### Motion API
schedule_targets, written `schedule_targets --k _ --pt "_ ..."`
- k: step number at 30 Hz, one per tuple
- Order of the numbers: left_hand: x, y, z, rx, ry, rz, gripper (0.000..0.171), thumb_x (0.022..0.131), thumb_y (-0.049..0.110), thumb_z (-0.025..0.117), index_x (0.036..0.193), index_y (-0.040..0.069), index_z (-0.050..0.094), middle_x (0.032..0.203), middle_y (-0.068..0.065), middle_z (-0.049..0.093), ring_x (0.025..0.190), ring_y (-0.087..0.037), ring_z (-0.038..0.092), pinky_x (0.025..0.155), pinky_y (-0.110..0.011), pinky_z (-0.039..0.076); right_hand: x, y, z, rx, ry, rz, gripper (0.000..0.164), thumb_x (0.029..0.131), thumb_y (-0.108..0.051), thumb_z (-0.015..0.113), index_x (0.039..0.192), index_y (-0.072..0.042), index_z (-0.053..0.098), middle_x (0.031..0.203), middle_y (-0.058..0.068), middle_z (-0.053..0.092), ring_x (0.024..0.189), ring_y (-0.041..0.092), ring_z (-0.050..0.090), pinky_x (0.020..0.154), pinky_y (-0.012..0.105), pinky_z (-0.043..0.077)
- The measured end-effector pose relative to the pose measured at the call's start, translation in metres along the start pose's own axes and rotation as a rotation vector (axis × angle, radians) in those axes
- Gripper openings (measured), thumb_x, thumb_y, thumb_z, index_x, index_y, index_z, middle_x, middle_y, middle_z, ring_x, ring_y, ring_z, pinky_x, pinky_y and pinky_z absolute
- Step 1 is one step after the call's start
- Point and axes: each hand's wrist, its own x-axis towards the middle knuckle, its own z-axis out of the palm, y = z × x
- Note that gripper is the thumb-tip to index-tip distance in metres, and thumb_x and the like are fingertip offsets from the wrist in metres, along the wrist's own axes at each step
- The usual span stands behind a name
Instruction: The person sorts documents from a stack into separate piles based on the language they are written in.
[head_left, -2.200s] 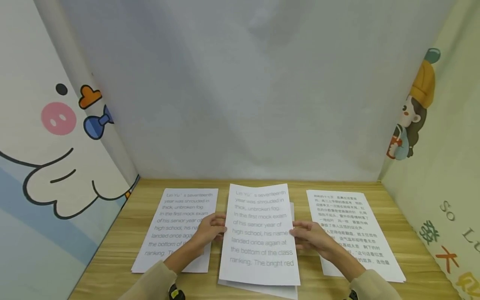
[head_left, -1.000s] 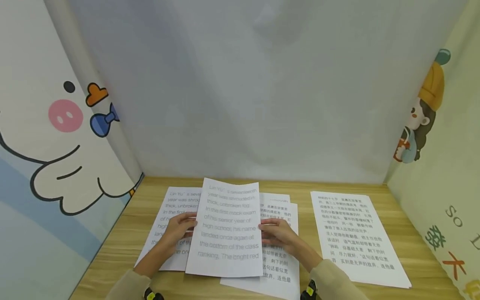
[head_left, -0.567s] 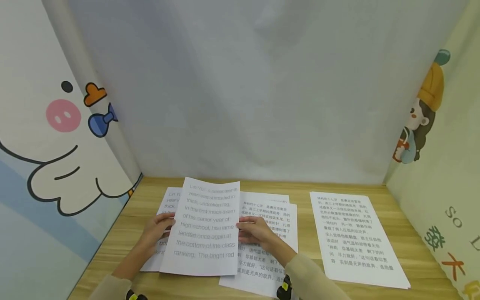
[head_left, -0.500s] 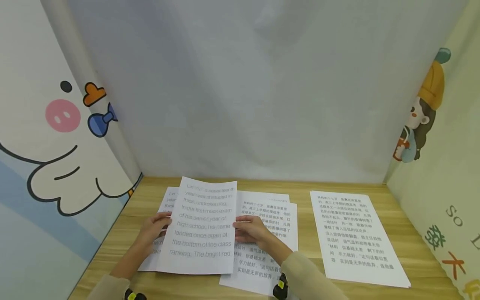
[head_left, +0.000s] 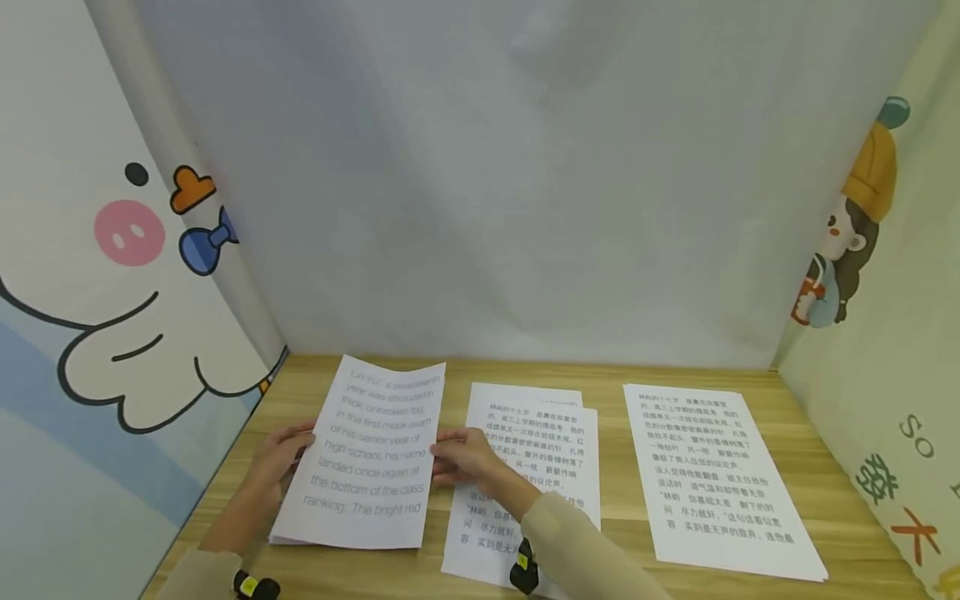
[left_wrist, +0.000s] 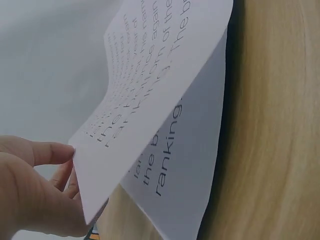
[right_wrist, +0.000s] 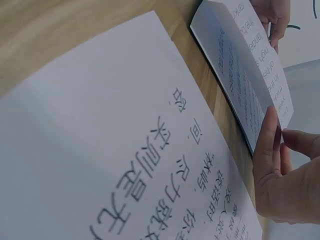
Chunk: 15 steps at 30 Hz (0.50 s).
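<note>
A sheet of paper (head_left: 367, 467) printed with English text is held between both hands above the left stack. My left hand (head_left: 273, 462) pinches its left edge, thumb on the front and fingers behind. On the opposite edge, my right hand (head_left: 468, 458) pinches the sheet between thumb and fingers. Beneath it, in the left wrist view, lies the left paper stack (left_wrist: 185, 165), also English, with a gap between the two. The sheet bows in the middle. In the head view it hides nearly all of that stack.
In the middle lies a pile of papers (head_left: 540, 467), a Chinese page on top and an English page peeking out behind. Farther right rests a Chinese paper stack (head_left: 720, 483). All lie on a wooden table (head_left: 622, 533) backed by a white cloth wall (head_left: 525, 208), with printed panels at both sides.
Both hands have carried the English sheet leftward from the middle pile to above the left stack. This has uncovered the Chinese page on the middle pile.
</note>
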Motion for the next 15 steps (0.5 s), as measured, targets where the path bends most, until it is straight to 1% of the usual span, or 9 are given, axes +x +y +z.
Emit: schedule_targets --k 3,6,11,15 --pt "0.003 -0.001 -0.006 0.002 0.006 0.0 0.049 0.104 0.018 0.053 0.149 0.002 0.044 0.101 0.008 0.066 0.089 -0.011 0.06 0.074 -0.024 0.052 0.008 -0.003 0.007 -0.011 0.028 -0.001 0.035 0.096 -0.006 0.064 0.129 0.006 0.059 0.094 0.013 0.074 0.07 0.011 0.069 0.076 0.035 0.065" --pt "0.006 -0.004 -0.01 0.025 0.018 -0.01 0.049 0.104 0.018 0.053 0.149 0.001 0.045 0.102 0.005 0.066 0.088 -0.011 0.06 0.073 -0.025 0.052 0.014 -0.003 0.012 -0.017 0.042 0.007 0.034 0.095 -0.003 0.065 0.127 0.006 0.059 0.093 0.014 0.074 0.07 0.013 0.07 0.074 0.035 0.065" --pt "0.013 -0.014 -0.011 0.065 0.059 -0.019 0.047 0.102 0.016 0.055 0.145 -0.001 0.048 0.102 0.001 0.068 0.085 -0.011 0.06 0.07 -0.024 0.051 0.015 0.001 0.011 -0.034 0.017 0.011 0.036 0.092 0.002 0.064 0.128 0.008 0.058 0.095 0.02 0.074 0.07 0.015 0.07 0.074 0.035 0.065" --pt "0.017 -0.019 -0.014 0.1 0.088 -0.013 0.045 0.101 0.015 0.055 0.143 -0.002 0.051 0.105 -0.003 0.068 0.084 -0.011 0.059 0.069 -0.023 0.051 0.015 0.002 0.008 -0.043 -0.024 0.008 0.039 0.093 0.003 0.062 0.131 0.011 0.054 0.099 0.027 0.073 0.071 0.016 0.071 0.076 0.037 0.065"
